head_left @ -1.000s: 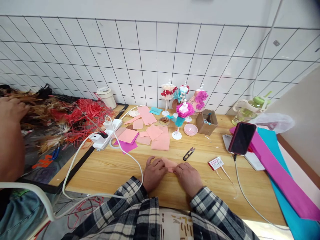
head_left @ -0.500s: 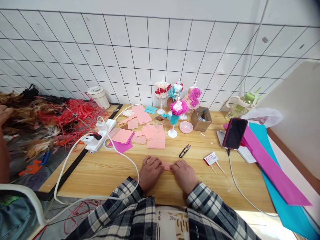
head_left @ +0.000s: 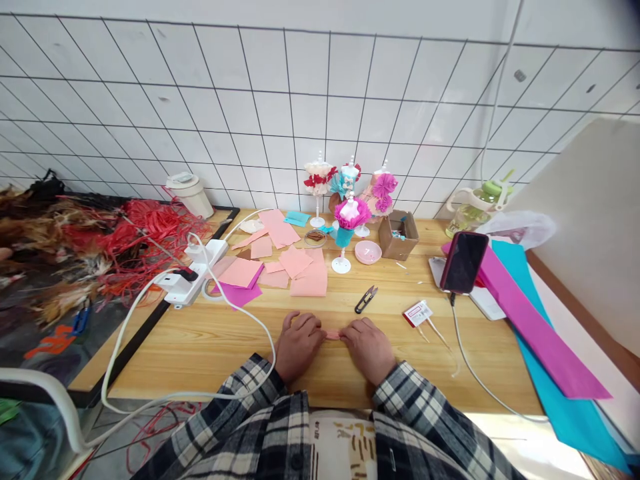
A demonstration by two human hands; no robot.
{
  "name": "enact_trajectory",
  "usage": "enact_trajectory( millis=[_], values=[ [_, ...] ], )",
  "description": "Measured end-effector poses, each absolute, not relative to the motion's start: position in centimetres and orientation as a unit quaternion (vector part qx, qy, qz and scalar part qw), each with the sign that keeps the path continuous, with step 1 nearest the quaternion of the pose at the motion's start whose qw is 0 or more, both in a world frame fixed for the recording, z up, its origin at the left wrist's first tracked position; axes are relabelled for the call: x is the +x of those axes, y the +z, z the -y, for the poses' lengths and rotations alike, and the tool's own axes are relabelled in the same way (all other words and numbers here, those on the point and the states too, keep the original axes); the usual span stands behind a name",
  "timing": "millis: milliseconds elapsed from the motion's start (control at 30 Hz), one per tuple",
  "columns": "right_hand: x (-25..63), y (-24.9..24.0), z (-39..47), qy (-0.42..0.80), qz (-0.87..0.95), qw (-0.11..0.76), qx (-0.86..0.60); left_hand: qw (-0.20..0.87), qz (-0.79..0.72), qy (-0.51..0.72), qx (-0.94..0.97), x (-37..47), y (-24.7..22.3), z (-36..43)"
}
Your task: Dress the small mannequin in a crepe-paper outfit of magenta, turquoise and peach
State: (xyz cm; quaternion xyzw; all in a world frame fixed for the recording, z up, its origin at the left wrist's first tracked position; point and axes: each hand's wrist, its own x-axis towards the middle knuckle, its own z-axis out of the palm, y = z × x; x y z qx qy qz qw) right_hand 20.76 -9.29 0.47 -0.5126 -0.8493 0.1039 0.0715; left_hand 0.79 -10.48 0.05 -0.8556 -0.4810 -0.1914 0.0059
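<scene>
A narrow strip of pink crepe paper (head_left: 333, 335) lies low over the wooden table, its ends covered by my fingers. My left hand (head_left: 301, 347) is closed on its left end, and my right hand (head_left: 369, 348) pinches the right end. Only the short middle of the strip shows between them. Small black thread snips (head_left: 367, 300) rest just beyond my right hand. Past my left hand are loose pink paper pieces (head_left: 309, 283) and a magenta sheet (head_left: 240, 293).
Decorated mini dress forms (head_left: 344, 233), a pink bowl (head_left: 369, 252) and a cardboard box (head_left: 399, 235) stand at the back. A phone (head_left: 465, 262) with its cable is at right, near long magenta paper (head_left: 545, 320). A power strip (head_left: 193, 273) and white cable cross the left side.
The pink strip looks narrower between my fingers; both hands stay nearly in place. The whole view has shifted slightly. A person's hand at the far left has mostly left the view.
</scene>
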Motion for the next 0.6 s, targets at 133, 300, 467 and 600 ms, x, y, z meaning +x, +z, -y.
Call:
enact_trajectory(
  millis=[133,300,467,600],
  values=[
    [20.7,0.72,9.12,0.142,0.834,0.093,-0.525,0.0,0.476,-0.195,-0.858,0.77,0.07,10.45],
    [21.1,0.92,8.56,0.211,0.798,0.106,-0.554,-0.008,0.478,-0.19,-0.858,0.83,0.43,10.46],
    [21.16,0.76,8.33,0.22,0.791,0.105,-0.56,-0.004,0.48,-0.188,-0.857,0.8,0.44,10.48],
    [21.09,0.65,8.42,0.233,0.78,0.124,-0.567,-0.006,0.473,-0.174,-0.864,0.63,0.32,10.46]
  ],
)
